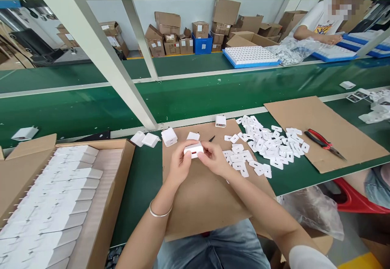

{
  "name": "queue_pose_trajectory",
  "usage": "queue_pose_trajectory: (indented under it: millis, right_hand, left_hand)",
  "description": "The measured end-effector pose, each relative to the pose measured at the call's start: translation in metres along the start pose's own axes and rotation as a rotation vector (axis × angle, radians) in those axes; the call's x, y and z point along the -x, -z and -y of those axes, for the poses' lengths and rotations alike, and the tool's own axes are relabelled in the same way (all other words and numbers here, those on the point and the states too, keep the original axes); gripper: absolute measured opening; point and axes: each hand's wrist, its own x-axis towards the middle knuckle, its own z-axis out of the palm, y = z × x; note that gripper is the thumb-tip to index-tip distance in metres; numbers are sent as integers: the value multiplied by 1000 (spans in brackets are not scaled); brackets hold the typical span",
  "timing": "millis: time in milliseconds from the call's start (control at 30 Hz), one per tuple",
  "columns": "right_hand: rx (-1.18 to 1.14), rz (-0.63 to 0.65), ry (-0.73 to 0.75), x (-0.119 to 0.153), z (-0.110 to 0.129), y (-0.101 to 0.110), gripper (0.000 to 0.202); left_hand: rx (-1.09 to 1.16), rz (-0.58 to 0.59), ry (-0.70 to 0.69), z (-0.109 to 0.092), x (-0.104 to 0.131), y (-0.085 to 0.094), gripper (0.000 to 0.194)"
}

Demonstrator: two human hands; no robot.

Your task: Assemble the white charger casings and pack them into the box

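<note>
Both hands hold one white charger housing [193,150] above the cardboard sheet [207,204], its face with a dark reddish slot turned towards me. My left hand [179,161] grips its left end between thumb and fingers. At its right end, my right hand [215,158] pinches it the same way. Just behind the hands lies another white housing [193,135], with a thin dark tool [212,138] beside it. Several more housings [169,137] stand to the left. A spread of small white slotted plates [269,145] lies to the right of my right hand.
An open carton [122,171] with rows of white housings is at the left. Red-handled pliers [326,144] rest on a second cardboard sheet [350,131] at the right. A slanted metal post [112,66] rises ahead. Across the line, a person [317,27] works near blue trays [251,56].
</note>
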Motion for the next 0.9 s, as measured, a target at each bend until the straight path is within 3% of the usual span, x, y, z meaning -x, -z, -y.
queue_pose_trajectory:
  millis: [300, 467, 700, 900]
  right_hand:
    - [-91, -44, 20, 3, -25, 10, 49]
    - [-59, 4, -8, 2, -25, 12, 54]
    - [-129, 51, 0, 2, -21, 12, 50]
    - [-66, -11, 20, 3, -22, 11, 48]
  left_hand:
    - [65, 165, 110, 7, 5, -7, 54]
    - [-31, 174, 45, 4, 2, -7, 37]
    - [-97, 177, -105, 8, -1, -8, 32]
    - [-94, 191, -73, 7, 1, -6, 35]
